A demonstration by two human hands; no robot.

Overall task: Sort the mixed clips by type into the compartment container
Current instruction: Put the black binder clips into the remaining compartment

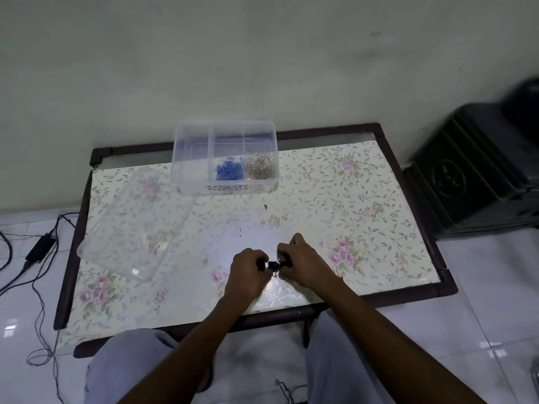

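Small black binder clips [273,265] are pinched between the curled fingers of the left hand [248,271] and right hand [300,265], near the table's front edge (the compartment container [224,157] lies well beyond, far-left).

both hands [248,269] [303,263] pinch black binder clips [273,265] above the table [320,199].
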